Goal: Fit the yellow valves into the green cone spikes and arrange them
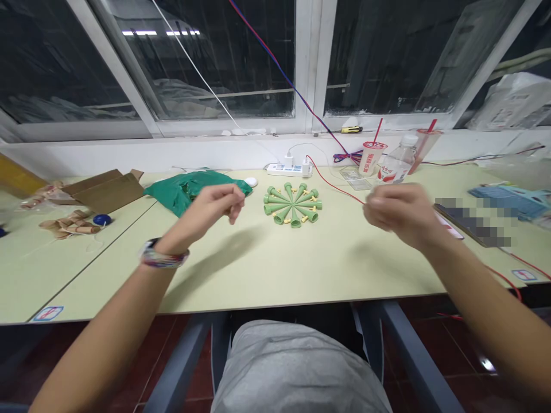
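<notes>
Grey cloth (297,367) fills the bottom of your view; a woven, multicoloured wristband (164,253) circles your left wrist. Your left hand (215,209) is held above the smooth, pale green table (301,275), fingers loosely curled, holding nothing; your right hand (404,215) is blurred, its fingertips drawn together, so you cannot tell whether it has hold of the thin red wire (336,186) running behind it. Between your hands, farther off, green plastic cones (293,205) lie flat in a ring, narrow ends inward, touched by neither hand; a crumpled green bag (193,192) and a cardboard box (105,190) sit far left; on the right, a pixelated patch (469,221) hides whatever lies there; a cup (371,158) and a clear bottle (398,160) stand farthest off.
</notes>
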Motion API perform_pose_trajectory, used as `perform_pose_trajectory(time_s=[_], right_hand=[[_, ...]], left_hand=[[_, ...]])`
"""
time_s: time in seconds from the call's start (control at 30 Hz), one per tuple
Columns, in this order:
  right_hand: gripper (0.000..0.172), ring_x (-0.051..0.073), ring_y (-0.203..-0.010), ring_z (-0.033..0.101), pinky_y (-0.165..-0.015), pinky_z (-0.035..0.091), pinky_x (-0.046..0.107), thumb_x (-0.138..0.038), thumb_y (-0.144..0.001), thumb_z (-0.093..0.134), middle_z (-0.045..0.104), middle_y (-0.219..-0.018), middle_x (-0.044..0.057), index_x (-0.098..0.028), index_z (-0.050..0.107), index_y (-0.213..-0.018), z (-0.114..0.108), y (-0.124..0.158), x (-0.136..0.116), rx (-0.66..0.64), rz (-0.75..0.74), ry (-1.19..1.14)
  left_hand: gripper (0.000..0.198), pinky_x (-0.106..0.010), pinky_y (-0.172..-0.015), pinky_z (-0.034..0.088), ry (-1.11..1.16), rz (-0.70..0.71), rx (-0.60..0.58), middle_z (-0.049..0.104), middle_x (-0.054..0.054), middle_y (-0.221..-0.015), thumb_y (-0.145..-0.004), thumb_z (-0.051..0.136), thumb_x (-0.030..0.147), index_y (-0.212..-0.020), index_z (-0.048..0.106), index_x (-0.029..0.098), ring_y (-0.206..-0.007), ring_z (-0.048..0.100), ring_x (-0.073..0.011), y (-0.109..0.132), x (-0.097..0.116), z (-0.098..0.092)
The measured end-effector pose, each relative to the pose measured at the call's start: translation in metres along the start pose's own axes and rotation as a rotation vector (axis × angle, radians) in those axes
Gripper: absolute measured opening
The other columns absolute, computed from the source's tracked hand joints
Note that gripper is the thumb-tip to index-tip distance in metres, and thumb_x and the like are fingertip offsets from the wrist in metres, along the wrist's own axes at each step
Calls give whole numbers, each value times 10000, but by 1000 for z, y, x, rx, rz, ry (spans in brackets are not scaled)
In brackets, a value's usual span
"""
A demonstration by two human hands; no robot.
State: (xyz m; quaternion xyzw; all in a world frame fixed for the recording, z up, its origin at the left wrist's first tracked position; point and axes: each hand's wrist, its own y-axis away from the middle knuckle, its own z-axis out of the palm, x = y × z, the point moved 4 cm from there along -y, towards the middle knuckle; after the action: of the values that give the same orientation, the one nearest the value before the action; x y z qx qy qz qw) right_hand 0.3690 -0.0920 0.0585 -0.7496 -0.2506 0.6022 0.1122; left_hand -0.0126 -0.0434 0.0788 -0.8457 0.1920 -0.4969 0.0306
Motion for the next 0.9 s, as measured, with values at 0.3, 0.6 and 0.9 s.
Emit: perform_pose_trajectory(time_s=[0.3, 0.6, 0.9], right_hand=[[276, 267, -1061, 670, -1009, 511, 461, -161, -791, 517, 734, -1110, 115, -182, 682, -1011, 21, -45, 146, 172, 184, 536], [479, 268, -1156, 672, -1120, 477, 464, -64, -723, 461, 747, -1203, 129, -148, 740, -1104, 15, -74, 176, 125, 125, 622], [500, 273, -1166, 669, -1114, 477, 473, -74, -745, 460, 738, -1227, 140, -139, 707, -1175, 16, -78, 180, 110, 116, 627]], left_hand=[[261, -472, -1000, 530, -439, 127, 176, 673, -132, -1164, -884, 471, 196, -1119, 584, 190, -1057, 654, -280, -55, -109, 43], [379, -608, -1112, 428, -622, 155, 129, 625, -198, -1168, -809, 493, 155, -1158, 641, 146, -1215, 553, -396, -91, -144, 39], [224, -404, -959, 540, -371, 263, 176, 662, -88, -1105, -940, 544, 311, -1077, 672, 189, -998, 660, -243, -70, -104, 45]])
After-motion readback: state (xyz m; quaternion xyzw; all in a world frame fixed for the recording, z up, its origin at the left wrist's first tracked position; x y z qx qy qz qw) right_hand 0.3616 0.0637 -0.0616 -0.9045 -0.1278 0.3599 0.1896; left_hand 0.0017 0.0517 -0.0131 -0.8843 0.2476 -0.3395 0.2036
